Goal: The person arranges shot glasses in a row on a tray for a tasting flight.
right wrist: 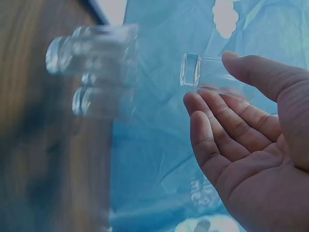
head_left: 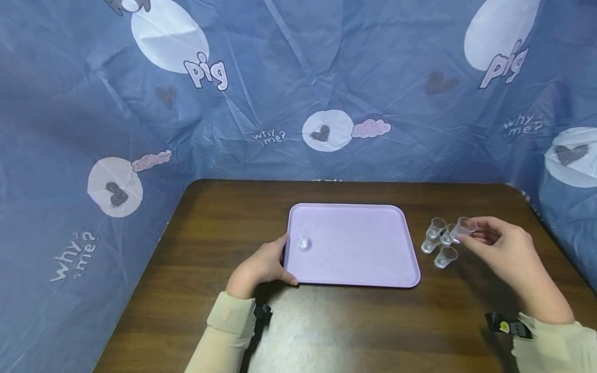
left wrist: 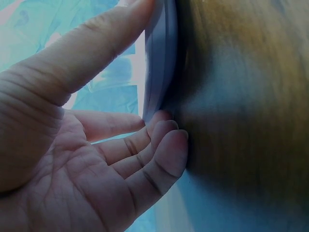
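Note:
My right hand [head_left: 506, 246] pinches a small clear shot glass [head_left: 464, 228] between thumb and fingers, its thick base toward the table in the right wrist view. Just left of that hand stand several similar shot glasses [head_left: 445, 257], close together on the table. A lilac tray [head_left: 352, 248] lies left of them, and one shot glass [head_left: 303, 239] stands upright near its left edge. My left hand [head_left: 263, 265] holds the tray's front left corner, thumb at the front edge and fingers along the left side. In the left wrist view, the fingertips [left wrist: 173, 152] curl by the rim.
The dark wooden table [head_left: 224, 217] has rounded far corners. Blue printed fabric [head_left: 280, 93] hangs behind it and at both sides. A dark strap with a small device [head_left: 508, 326] sits at the right wrist, and another lies at the left cuff.

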The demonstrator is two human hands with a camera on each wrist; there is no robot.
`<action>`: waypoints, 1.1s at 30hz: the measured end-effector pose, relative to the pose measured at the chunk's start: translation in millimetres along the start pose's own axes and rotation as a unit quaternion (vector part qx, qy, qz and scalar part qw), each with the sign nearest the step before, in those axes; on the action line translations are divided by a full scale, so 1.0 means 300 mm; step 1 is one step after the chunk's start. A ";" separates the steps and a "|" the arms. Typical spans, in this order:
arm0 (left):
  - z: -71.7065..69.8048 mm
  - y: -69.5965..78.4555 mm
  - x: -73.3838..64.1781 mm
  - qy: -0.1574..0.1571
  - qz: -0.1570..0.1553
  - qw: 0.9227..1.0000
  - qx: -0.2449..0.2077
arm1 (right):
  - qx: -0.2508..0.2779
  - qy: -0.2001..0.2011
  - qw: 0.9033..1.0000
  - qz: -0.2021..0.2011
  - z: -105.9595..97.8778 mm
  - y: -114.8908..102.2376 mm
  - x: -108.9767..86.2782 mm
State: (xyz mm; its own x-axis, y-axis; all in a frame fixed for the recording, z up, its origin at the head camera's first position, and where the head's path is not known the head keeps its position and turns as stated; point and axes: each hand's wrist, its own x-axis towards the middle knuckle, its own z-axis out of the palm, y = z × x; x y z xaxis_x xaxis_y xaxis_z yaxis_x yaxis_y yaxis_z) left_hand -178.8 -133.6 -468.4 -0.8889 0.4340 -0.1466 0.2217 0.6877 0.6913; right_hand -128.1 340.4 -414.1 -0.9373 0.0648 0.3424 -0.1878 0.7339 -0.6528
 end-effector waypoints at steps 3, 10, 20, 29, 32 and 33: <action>-0.001 0.001 0.002 -0.002 -0.004 1.000 0.000 | 0.006 -0.009 1.000 -0.007 0.018 -0.036 0.016; -0.003 0.005 0.000 -0.003 -0.006 1.000 0.002 | -0.001 -0.048 0.999 -0.008 0.071 -0.110 0.042; -0.008 0.013 -0.003 -0.006 -0.013 1.000 0.009 | 0.030 -0.089 0.995 -0.023 0.183 -0.190 0.058; -0.008 0.007 -0.002 -0.008 -0.017 1.000 0.012 | 0.081 -0.140 0.987 -0.023 0.322 -0.250 0.081; -0.007 0.004 0.000 -0.006 -0.014 1.000 0.011 | 0.086 -0.150 0.985 -0.027 0.365 -0.266 0.087; -0.007 0.004 0.000 -0.005 -0.012 1.000 0.010 | 0.086 -0.152 0.984 -0.029 0.378 -0.270 0.089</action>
State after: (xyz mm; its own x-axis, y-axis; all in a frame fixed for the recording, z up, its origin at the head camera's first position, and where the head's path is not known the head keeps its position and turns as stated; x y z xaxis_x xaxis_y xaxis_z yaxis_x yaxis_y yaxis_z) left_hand -179.5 -134.0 -466.1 -0.8898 0.4234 -0.1702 0.2085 0.7090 0.6737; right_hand -171.2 206.1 -428.8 -0.9629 -0.1991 0.1823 -0.2670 0.6025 -0.7521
